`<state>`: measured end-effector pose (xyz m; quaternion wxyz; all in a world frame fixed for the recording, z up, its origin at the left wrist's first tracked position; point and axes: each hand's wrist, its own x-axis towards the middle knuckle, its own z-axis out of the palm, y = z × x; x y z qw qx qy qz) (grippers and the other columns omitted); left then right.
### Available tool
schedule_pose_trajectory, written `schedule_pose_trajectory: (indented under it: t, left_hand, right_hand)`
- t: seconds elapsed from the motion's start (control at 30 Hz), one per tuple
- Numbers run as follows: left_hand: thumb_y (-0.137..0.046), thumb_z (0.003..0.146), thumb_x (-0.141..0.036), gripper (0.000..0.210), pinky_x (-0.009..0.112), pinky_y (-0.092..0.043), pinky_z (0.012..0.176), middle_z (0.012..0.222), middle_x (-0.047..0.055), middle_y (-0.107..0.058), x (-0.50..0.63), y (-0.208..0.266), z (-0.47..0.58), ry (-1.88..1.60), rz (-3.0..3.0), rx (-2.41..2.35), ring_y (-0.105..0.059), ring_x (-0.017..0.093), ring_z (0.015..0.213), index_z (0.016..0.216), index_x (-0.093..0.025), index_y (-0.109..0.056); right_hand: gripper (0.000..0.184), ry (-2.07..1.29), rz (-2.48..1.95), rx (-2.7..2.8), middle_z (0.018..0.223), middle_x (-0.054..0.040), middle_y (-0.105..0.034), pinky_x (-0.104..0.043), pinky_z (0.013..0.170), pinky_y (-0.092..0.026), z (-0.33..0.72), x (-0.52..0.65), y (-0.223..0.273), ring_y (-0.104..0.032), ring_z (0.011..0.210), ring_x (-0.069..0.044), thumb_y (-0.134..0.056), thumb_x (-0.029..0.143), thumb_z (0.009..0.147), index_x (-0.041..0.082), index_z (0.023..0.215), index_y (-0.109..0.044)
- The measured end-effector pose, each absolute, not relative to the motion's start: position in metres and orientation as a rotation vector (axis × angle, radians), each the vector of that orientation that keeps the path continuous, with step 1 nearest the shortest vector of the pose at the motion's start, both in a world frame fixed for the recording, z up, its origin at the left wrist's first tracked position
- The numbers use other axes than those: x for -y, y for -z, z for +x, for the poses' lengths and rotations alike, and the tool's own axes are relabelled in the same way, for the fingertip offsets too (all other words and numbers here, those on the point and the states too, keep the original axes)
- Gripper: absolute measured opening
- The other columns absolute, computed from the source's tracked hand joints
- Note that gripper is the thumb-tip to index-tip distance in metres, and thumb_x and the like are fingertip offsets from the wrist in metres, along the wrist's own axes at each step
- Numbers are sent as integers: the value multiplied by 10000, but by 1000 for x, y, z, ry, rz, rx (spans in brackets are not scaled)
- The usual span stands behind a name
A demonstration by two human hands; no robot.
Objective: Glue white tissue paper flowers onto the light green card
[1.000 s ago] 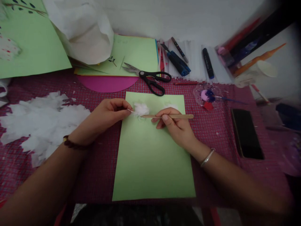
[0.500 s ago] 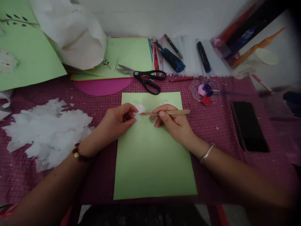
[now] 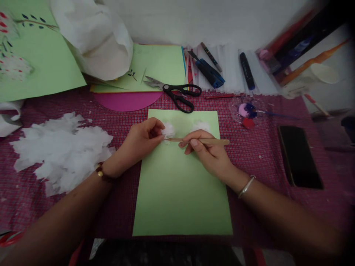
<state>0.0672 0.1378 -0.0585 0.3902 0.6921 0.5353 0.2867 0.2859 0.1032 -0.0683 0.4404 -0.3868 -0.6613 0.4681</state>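
Note:
A light green sheet (image 3: 180,192) lies upright before me on the table. My left hand (image 3: 142,142) is closed in a pinch at its upper left, fingertips on a white tissue paper tuft (image 3: 168,130). My right hand (image 3: 209,153) grips a slim wooden stick (image 3: 213,141) like a pen. The stick's narrow tip reaches the lower edge of that tuft, close to my left fingertips. A second white tuft (image 3: 201,126) sits on the sheet just above my right hand. To the left spreads a heap of white tissue paper pieces (image 3: 63,151).
Black-handled scissors (image 3: 177,92) lie just beyond the sheet. Behind are a utility knife (image 3: 209,72), a marker (image 3: 246,70) and a white bag (image 3: 97,40). A paint palette (image 3: 244,111) and a phone (image 3: 299,157) lie to the right, a decorated green sheet (image 3: 52,68) at upper left.
The stick and my right hand have shifted slightly down the sheet. My left fingers have moved lower on the tuft, and more of both tufts shows. The view has shifted a little.

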Motion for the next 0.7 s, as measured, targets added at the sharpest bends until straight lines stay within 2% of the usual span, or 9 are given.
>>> schedule_pose_trajectory:
  t: [0.17, 0.33, 0.53, 0.7]
  left_hand:
    - [-653, 730, -215, 158, 243, -442, 610, 734, -14, -608, -141, 60, 67, -770, 1688, -1359, -562, 117, 665, 876, -182, -603]
    - [-601, 806, -254, 73, 246, -420, 574, 689, -17, -597, -140, 54, 66, -791, 1635, -1386, -521, 110, 604, 811, -181, -605]
    - [-617, 821, -233, 70, 243, -439, 599, 753, 7, -622, -136, 59, 60, -841, 1785, -1275, -564, 118, 662, 818, -165, -635]
    - [-594, 827, -128, 95, 229, -442, 635, 793, 20, -623, -138, 70, 62, -879, 2188, -1088, -586, 107, 700, 785, -164, -672]
  right_hand:
    - [193, -1024, -905, 1840, 967, -25, -682, -293, 755, -530, 288, -104, 71, -637, 855, -124, -479, 232, 981, 233, 995, -672]
    - [217, -887, -802, 2060, 1054, -61, -662, -324, 833, -521, 291, -102, 71, -625, 998, -153, -472, 177, 978, 232, 1084, -653]
    - [215, -652, -838, 2308, 1113, -88, -654, -338, 790, -522, 292, -98, 67, -620, 978, -179, -452, 199, 989, 223, 1071, -650]
    - [197, -808, -838, 2189, 1067, -66, -645, -321, 831, -526, 293, -99, 68, -620, 992, -160, -483, 190, 980, 234, 1086, -643]
